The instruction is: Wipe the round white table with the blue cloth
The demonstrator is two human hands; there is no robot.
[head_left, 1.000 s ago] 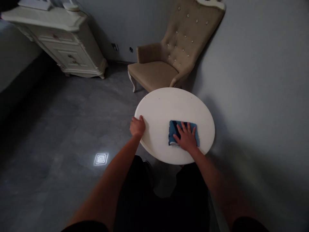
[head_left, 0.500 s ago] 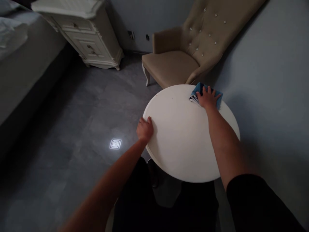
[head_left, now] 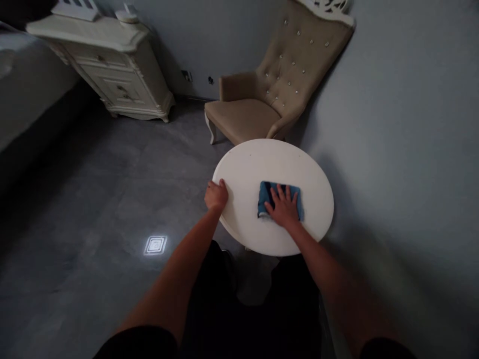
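A round white table (head_left: 239,169) stands in front of my legs. My left hand (head_left: 217,194) grips its left edge, the thumb on top and the fingers curled at the rim. Near the middle of the tabletop lies a folded blue cloth (head_left: 266,197) with darker patches. Flat on that cloth rests my right hand (head_left: 285,207), fingers spread and pointing away from me. Part of the cloth is hidden under the palm.
A tan tufted armchair (head_left: 243,117) stands just behind the table, close to the grey wall (head_left: 404,109) on the right. Further left are a white nightstand (head_left: 116,89) and a bed (head_left: 33,89). A bright square pattern (head_left: 155,245) shows on the grey floor.
My right hand and the cloth have come from the table's far right edge back to near its middle. The left hand keeps its grip on the rim. The view has shifted.
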